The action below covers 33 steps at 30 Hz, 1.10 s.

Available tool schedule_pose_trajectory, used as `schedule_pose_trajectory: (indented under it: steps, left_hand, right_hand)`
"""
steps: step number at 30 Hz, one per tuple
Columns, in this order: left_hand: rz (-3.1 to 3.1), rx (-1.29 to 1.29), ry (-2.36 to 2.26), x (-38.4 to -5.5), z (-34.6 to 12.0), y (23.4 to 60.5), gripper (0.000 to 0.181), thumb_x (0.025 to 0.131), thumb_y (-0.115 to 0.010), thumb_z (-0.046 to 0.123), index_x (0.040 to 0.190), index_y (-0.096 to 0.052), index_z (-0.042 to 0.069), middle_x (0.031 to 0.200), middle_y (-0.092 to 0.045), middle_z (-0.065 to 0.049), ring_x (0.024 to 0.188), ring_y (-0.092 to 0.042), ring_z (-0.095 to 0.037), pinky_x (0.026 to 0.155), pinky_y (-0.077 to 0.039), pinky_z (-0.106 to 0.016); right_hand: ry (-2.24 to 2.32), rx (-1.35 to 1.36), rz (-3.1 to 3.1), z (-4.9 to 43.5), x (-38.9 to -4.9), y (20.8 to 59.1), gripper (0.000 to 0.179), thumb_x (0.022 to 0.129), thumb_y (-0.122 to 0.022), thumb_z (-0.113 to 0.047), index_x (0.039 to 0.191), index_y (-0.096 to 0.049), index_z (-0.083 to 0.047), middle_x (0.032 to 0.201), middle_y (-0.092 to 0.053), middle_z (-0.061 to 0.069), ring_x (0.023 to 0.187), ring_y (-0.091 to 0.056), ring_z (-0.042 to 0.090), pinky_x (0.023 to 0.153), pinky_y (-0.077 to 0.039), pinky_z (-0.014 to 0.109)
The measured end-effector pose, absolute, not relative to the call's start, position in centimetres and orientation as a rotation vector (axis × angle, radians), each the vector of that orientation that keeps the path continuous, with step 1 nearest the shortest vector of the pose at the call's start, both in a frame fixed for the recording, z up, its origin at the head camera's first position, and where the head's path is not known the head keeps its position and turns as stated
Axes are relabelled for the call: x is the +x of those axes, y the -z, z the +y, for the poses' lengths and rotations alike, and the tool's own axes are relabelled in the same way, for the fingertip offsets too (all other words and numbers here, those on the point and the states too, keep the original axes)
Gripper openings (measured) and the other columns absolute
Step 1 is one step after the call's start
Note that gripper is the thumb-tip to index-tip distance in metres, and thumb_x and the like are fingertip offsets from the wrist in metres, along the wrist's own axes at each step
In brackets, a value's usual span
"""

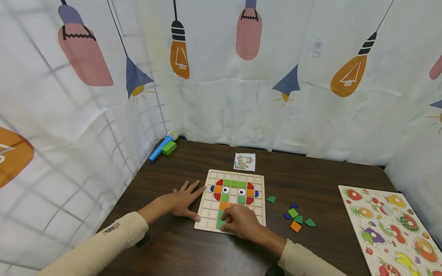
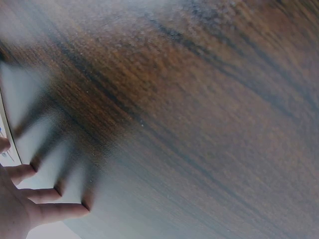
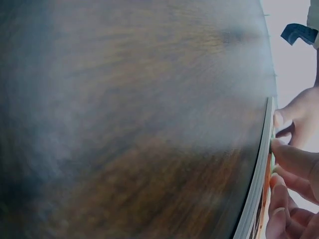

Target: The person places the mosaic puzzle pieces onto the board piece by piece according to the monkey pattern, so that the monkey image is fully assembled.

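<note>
A wooden grid board [image 1: 258, 210] lies on the table, its colored tiles forming a face-like pattern with two eye tiles, red corners and a light green row [image 1: 235, 183]. My left hand [image 1: 183, 201] rests spread at the board's left side, the thumb on its lower left edge; its straight fingers [image 2: 60, 209] reach across the tabletop. Over the lower middle of the board, my right hand [image 1: 244, 221] pinches a dark green square tile [image 1: 220, 223] between thumb and fingers, at the bottom of a green column. Its fingertips [image 3: 280, 144] are right at the board's surface.
Right of the board lie loose tiles: dark green quarter-rounds [image 1: 310, 222], blue half-rounds, an orange square [image 1: 295, 226] and a light green square. A pattern card [image 1: 244, 161] lies behind the board. A fruit puzzle [image 1: 359, 214] sits far right; a toy microphone [image 1: 160, 148] and green block [image 1: 169, 148], back left.
</note>
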<state>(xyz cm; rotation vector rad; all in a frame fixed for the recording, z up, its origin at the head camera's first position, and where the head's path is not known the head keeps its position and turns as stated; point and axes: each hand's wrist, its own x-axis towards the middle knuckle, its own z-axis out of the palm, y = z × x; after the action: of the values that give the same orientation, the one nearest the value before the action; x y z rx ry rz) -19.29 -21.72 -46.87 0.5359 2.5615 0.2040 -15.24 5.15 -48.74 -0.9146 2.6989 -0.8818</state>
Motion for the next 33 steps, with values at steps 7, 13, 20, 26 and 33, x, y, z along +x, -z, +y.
schedule_pose_trajectory:
  steps: [7, 13, 20, 26, 33]
  left_hand:
    - [2.563, 0.536, -0.212, -19.3, -21.7, 46.8, 0.111, 0.079, -0.068, 0.071, 0.163, -0.012, 0.024, 0.169, -0.004, -0.016, 0.151, -0.007, -0.054, 0.106, -0.025, -0.078]
    - [2.571, 0.538, -0.2, -19.4, -21.7, 46.9, 0.111, 0.079, -0.068, 0.072, 0.163, -0.013, 0.024, 0.169, -0.005, -0.017, 0.151, -0.008, -0.054, 0.105, -0.027, -0.078]
    - [2.572, 0.538, -0.205, -19.3, -21.7, 46.8, 0.112, 0.079, -0.069, 0.071, 0.163, -0.013, 0.023, 0.169, -0.006, -0.017, 0.151, -0.008, -0.054, 0.105, -0.027, -0.078]
    - [2.57, 0.537, -0.194, -19.3, -21.6, 46.9, 0.112, 0.079, -0.068, 0.072, 0.163, -0.012, 0.024, 0.169, -0.005, -0.016, 0.151, -0.008, -0.053, 0.106, -0.027, -0.077]
    - [2.574, 0.531, -0.178, -19.3, -21.6, 47.0, 0.113, 0.078, -0.068, 0.074, 0.163, -0.012, 0.025, 0.169, -0.005, -0.016, 0.151, -0.008, -0.053, 0.106, -0.028, -0.077]
  right_hand:
    - [0.88, -0.944, 2.685, 5.7, -15.6, 48.4, 0.015, 0.085, -0.081, -0.031, 0.091, -0.079, -0.018, 0.07, -0.059, -0.017, 0.064, -0.048, -0.004, 0.056, -0.04, 0.019]
    - [0.952, -1.011, 2.632, 8.5, -16.9, 48.0, 0.014, 0.093, -0.074, -0.028, 0.099, -0.077, -0.016, 0.081, -0.065, -0.014, 0.07, -0.051, -0.001, 0.062, -0.044, 0.019]
    - [1.022, -1.049, 2.553, 14.1, -19.3, 48.0, 0.02, 0.096, -0.07, -0.027, 0.109, -0.076, -0.013, 0.091, -0.067, -0.009, 0.064, -0.049, 0.001, 0.058, -0.046, 0.02]
    - [0.983, -0.956, 2.639, 18.9, -21.1, 47.8, 0.019, 0.092, -0.074, -0.023, 0.109, -0.076, -0.014, 0.097, -0.068, -0.005, 0.066, -0.049, 0.004, 0.058, -0.045, 0.021]
    - [0.838, -0.88, 2.705, 21.5, -23.0, 47.6, 0.021, 0.088, -0.078, -0.028, 0.107, -0.077, -0.018, 0.094, -0.065, -0.006, 0.069, -0.047, 0.008, 0.059, -0.043, 0.023]
